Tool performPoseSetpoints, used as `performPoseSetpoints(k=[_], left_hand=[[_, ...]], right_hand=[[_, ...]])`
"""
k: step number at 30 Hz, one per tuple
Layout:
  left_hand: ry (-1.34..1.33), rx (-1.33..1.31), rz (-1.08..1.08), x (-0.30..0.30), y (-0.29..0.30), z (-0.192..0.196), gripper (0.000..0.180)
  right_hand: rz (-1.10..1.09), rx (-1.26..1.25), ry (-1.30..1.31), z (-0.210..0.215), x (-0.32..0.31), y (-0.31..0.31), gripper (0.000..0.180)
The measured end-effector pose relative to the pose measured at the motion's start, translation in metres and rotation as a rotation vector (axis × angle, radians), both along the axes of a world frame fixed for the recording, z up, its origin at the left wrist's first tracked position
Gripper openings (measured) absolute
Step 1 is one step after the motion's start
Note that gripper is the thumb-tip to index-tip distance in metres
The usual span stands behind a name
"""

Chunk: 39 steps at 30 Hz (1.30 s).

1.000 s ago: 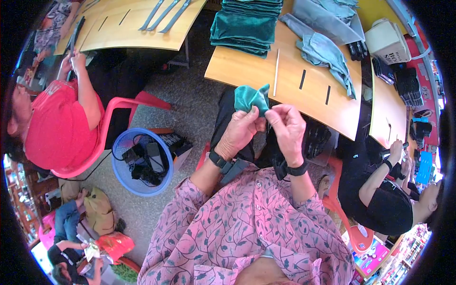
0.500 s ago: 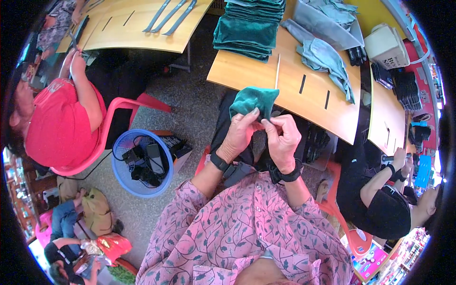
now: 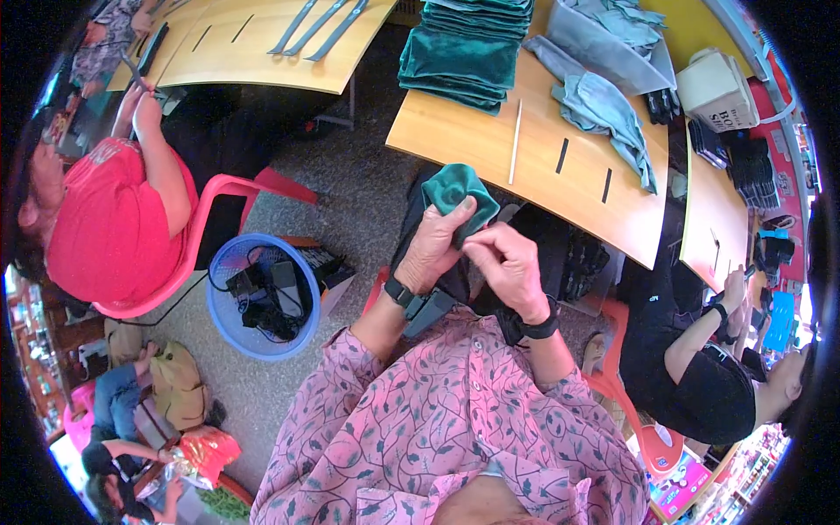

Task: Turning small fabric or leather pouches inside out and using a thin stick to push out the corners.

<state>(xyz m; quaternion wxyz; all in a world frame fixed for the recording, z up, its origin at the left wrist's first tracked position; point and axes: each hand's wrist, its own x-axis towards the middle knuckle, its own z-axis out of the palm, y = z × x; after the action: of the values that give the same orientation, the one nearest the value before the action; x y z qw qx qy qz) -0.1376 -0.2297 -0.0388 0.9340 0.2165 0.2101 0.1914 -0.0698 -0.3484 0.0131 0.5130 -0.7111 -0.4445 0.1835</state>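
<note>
A small dark green velvet pouch point(image 3: 458, 190) is held up in front of me, just off the near edge of the table. Its far end is puffed out and rounded. My left hand point(image 3: 435, 236) is closed around its near side, with the thumb lying on the cloth. My right hand point(image 3: 507, 264) pinches at the pouch's near right edge with thumb and forefinger; the bit of cloth between those fingertips is mostly hidden. On the table ahead lies a stack of green velvet pieces point(image 3: 459, 66), beside a thin pale stick point(image 3: 515, 142).
The wooden table point(image 3: 604, 214) has dark slots, crumpled grey-blue cloth point(image 3: 604, 122) and a grey bin point(image 3: 595, 44). A blue basket point(image 3: 229, 337) of cables and adapters stands on the floor at left. One person in red point(image 3: 118, 227) sits left, another in black point(image 3: 709, 385) right.
The pouch has turned and shifted slightly left in my hands. My right hand has moved down and left along its edge, and its puffed end looks rounder.
</note>
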Motion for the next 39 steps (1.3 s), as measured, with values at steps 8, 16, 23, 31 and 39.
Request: performPoseSetpoints(k=[8,16,23,31,39], left_hand=[[0.053,0.2,-0.19,-0.003,-0.005,-0.004,0.012],[0.028,0.154,-0.309,-0.004,-0.007,-0.001,0.009],[-0.07,0.035,-0.337,-0.007,-0.006,0.002,0.013],[-0.095,0.29,-0.547,-0.017,0.005,0.009,0.02],[-0.095,0.346,-0.629,-0.019,0.007,0.01,0.017]], right_hand=[[-0.29,0.0,0.505,-0.012,0.044,-0.003,0.032],[-0.206,-0.053,0.768,-0.024,0.051,0.007,0.018],[-0.204,0.034,0.811,-0.03,0.045,0.01,0.015],[-0.172,-0.019,0.779,-0.028,0.04,0.012,0.014],[-0.21,0.013,0.556,-0.03,0.028,0.012,0.015]])
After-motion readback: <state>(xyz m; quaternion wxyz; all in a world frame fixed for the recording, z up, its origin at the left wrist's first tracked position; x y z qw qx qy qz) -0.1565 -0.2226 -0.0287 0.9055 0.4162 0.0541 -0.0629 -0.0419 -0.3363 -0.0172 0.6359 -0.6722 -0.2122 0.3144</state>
